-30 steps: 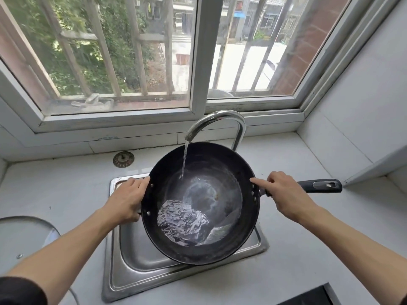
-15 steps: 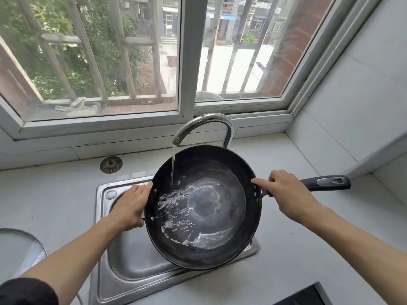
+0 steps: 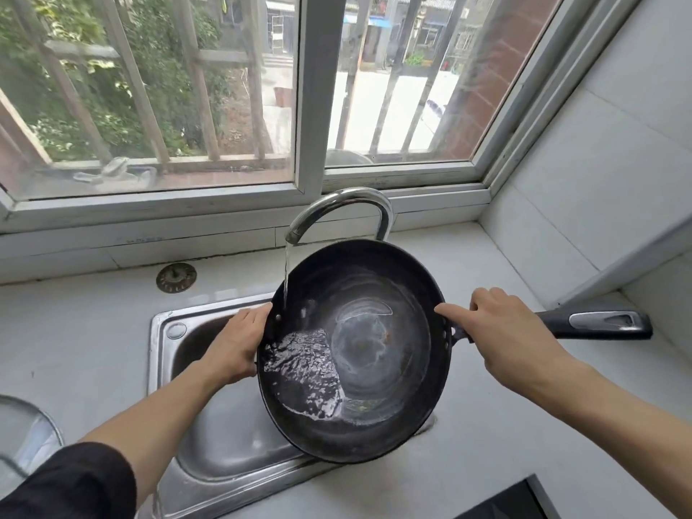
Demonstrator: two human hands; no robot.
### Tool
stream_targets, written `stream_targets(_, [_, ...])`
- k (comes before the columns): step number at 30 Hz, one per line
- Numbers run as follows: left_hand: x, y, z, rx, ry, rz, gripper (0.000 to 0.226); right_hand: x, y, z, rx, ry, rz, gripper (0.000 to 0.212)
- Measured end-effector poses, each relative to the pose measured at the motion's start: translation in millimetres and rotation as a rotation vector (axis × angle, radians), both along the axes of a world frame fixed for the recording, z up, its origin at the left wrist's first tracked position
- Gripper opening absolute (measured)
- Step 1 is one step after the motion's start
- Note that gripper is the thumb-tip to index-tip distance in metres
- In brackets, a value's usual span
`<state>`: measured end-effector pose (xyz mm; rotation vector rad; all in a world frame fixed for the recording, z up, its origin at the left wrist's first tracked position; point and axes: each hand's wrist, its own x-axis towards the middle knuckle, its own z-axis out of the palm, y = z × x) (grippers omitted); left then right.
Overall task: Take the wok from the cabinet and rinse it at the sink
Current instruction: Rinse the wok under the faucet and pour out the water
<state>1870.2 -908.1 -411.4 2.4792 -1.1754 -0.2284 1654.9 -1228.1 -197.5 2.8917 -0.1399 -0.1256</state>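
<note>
From my remote seat, a glass lid (image 3: 22,436) lay at the far left of the white counter (image 3: 75,331), and a drain stopper (image 3: 176,277) sat behind the steel sink (image 3: 164,324). My left hand (image 3: 236,346) gripped the wok's left rim. The wok (image 3: 355,350) was out of the cabinet, held tilted over the sink beneath the faucet (image 3: 337,207), whose stream struck its left wall; water (image 3: 303,365) pooled low on the left. My right hand (image 3: 505,331) grasped the handle (image 3: 595,324) near the bowl, forefinger extended along the rim. I judged rinsing underway; pouring out remained.
</note>
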Motion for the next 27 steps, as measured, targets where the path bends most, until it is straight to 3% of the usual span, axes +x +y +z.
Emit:
stream_targets(14, [15,-9,-4,-0.055,-0.071,-0.049,0.102,-18,1,-24,-0.052,-0.092,-0.025,0.08])
stream_targets(27, [30,4,9,0.098,-0.203,-0.01,0.095,-25,-2,-45,0.04,-0.106,-0.072,0.09])
